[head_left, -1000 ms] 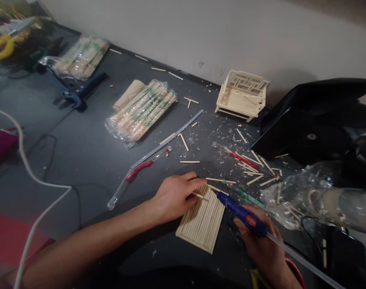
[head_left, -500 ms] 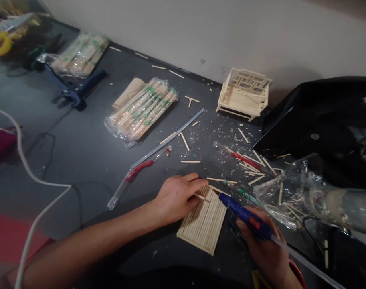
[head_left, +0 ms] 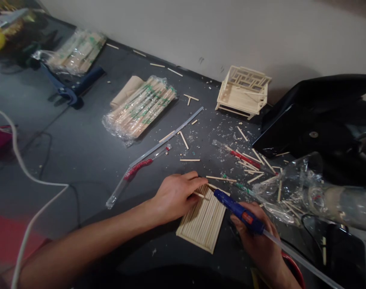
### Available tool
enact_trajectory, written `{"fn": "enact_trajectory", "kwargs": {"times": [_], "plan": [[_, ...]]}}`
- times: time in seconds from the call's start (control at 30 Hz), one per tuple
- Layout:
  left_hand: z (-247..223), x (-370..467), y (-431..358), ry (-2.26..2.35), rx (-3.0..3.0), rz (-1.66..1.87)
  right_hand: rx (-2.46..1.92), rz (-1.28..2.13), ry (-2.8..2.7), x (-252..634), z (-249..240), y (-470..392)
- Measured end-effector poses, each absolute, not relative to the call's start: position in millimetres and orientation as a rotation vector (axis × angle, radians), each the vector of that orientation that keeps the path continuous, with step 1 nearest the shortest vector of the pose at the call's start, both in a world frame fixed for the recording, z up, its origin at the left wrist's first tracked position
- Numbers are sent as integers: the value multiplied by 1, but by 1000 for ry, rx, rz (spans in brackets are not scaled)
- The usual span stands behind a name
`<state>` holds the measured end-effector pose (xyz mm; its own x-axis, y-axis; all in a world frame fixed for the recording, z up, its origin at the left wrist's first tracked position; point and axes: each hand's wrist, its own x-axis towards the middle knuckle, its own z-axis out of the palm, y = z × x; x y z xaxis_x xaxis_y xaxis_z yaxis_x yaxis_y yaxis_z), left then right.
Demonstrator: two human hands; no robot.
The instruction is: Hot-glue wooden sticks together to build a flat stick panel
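Note:
A flat panel of thin wooden sticks [head_left: 203,224] laid side by side rests on the dark table. At its far left corner is my left hand [head_left: 178,194], closed, with a short wooden stick [head_left: 201,196] jutting from the fingers over the panel. The index fingertip touches the panel's far edge. My right hand [head_left: 259,243] grips a blue hot glue gun [head_left: 235,208], a clear glue stick [head_left: 300,257] trailing from its back. The gun's nozzle points at the panel's far edge, by my left fingertips; whether it touches cannot be told.
Wrapped chopsticks [head_left: 143,106], a loose glue stick [head_left: 167,136] and blue cutters [head_left: 71,90] lie to the left. A small stick-built bench [head_left: 243,94] stands by the wall. Stick offcuts [head_left: 251,164], plastic wrappers and a black object [head_left: 315,116] are at right; a white cable [head_left: 32,176] runs at left.
The glue gun has moved slightly left along the panel's far edge, nearer my left fingertips. My left hand stays on the panel. The view has shifted slightly.

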<state>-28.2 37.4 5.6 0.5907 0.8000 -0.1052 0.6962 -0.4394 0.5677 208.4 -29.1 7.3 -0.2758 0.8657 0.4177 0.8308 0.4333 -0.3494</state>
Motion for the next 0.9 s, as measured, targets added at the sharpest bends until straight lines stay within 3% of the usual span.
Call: {"fn": "enact_trajectory", "kwargs": {"times": [0.9], "plan": [[6, -29, 37, 1184, 2203, 257, -1492, 86, -2149, 215, 10, -42]]}}
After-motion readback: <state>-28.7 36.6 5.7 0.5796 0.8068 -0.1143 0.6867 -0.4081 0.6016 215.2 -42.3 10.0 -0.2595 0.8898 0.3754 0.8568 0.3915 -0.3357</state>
